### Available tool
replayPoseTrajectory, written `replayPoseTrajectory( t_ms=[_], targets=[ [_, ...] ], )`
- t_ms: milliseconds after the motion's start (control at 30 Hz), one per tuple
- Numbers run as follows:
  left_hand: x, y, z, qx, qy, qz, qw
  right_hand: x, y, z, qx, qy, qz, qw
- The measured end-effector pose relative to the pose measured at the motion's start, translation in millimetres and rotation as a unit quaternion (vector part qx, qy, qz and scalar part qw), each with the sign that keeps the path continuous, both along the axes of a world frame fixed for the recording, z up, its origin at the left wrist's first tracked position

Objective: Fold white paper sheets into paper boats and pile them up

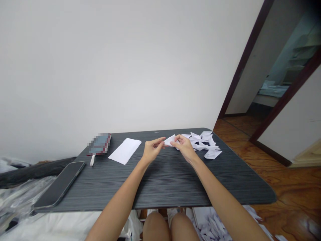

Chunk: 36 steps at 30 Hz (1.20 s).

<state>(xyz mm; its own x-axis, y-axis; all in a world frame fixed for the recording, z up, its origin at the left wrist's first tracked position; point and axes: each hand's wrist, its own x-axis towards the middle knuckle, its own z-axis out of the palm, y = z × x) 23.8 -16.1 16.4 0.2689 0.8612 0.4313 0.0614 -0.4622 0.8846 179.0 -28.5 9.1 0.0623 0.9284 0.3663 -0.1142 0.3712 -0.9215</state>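
Note:
A small folded piece of white paper [169,140] is held up over the dark table between my two hands. My left hand [152,149] pinches its left corner between thumb and fingers. On the other side, my right hand [184,146] grips the paper with thumb and fingertips closed on it. Just beyond my right hand lies a loose pile of folded white paper pieces [212,154], partly hidden by that hand. To the left of my left hand, a stack of flat white paper sheets [125,150] rests on the table.
The dark table [173,187] stands against a white wall. At its left edge lies a phone [60,184], with a blurred-out pouch-like item [100,144] behind it. Below the table, many folded papers [213,226] are heaped near my legs. A doorway opens at right.

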Motion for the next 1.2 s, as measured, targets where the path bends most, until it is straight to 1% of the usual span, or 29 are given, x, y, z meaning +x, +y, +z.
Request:
replayPoseTrajectory(
  t_ms=[233, 400, 500, 633, 800, 1000, 1133, 1200],
  targets=[
    [0.8, 1.3, -1.7, -0.013, 0.007, -0.008, 1.000, -4.0, -2.0, 0.7, 0.005, 0.014, 0.021, 1.000],
    [3.6, -0.8, -1.0, -0.038, 0.019, -0.015, 0.999, -4.5, -4.7, 2.4, -0.001, -0.003, 0.010, 1.000],
    [4.7, -1.0, -0.9, -0.052, 0.025, -0.030, 0.998, -5.1, -4.1, 1.1, -0.001, -0.021, 0.006, 1.000],
    [4.9, 1.7, -1.3, -0.087, -0.015, -0.041, 0.995, -5.1, -2.0, -0.9, -0.018, -0.009, 0.027, 0.999],
    [2.8, 5.4, -2.3, -0.124, -0.036, -0.075, 0.989, -5.1, -2.6, -0.8, -0.025, 0.012, 0.057, 0.998],
    [2.7, 2.9, -1.2, -0.184, -0.033, -0.138, 0.973, -4.7, -1.8, -4.6, -0.004, -0.042, 0.038, 0.998],
    [0.1, 2.3, 3.1, -0.227, -0.066, -0.154, 0.959, -0.9, -0.8, -2.2, 0.007, -0.035, 0.050, 0.998],
    [-2.2, 3.4, 4.3, -0.231, -0.069, -0.161, 0.957, 1.0, -1.5, 0.7, 0.018, -0.045, 0.052, 0.997]
  ],
)
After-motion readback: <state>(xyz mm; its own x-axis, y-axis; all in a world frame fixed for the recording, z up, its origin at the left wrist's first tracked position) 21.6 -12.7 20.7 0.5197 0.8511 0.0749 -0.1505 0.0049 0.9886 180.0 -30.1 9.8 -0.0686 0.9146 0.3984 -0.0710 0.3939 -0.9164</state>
